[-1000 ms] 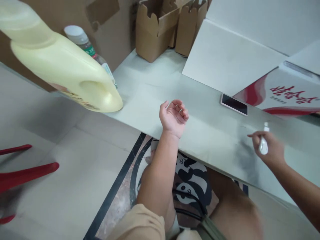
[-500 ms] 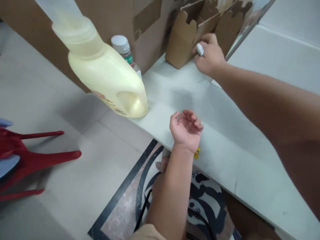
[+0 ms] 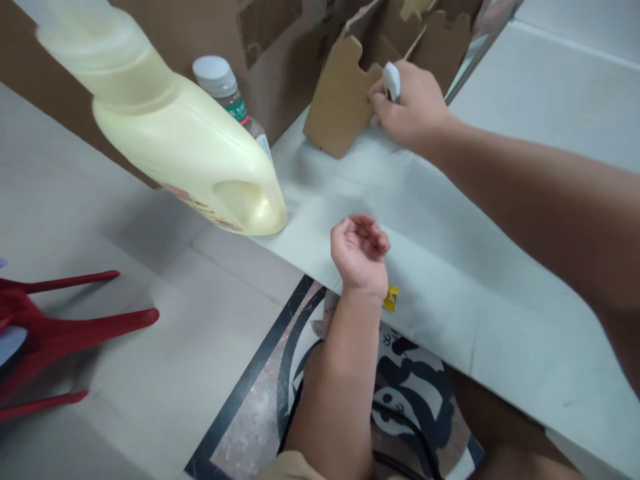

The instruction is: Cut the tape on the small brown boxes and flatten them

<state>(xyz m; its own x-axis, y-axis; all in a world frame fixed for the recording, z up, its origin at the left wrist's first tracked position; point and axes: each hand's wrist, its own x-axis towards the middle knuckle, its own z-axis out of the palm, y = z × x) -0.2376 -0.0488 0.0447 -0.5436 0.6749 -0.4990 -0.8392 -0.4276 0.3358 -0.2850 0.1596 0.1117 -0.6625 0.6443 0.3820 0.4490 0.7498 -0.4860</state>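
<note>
My right hand (image 3: 413,103) reaches to the back of the white tabletop. Its fingers are wrapped round a small white object (image 3: 391,81), and the fingertips touch the side of a brown cardboard box (image 3: 337,100) with a notched top edge. Palm up over the table's front edge, my left hand (image 3: 359,257) has loosely curled fingers and nothing in it. A small yellow packet (image 3: 391,298) lies by its wrist.
A large pale yellow bottle (image 3: 200,160) stands at the table's left end, before a clear bottle with a white cap (image 3: 215,75). Behind is a big cardboard box (image 3: 200,33). A red stool (image 3: 75,330) stands on the floor at left.
The open cardboard box has shifted left and nearer, its side tilting more, with my right hand at it. My left hand's fingers have curled slightly. The view has shifted a little.
</note>
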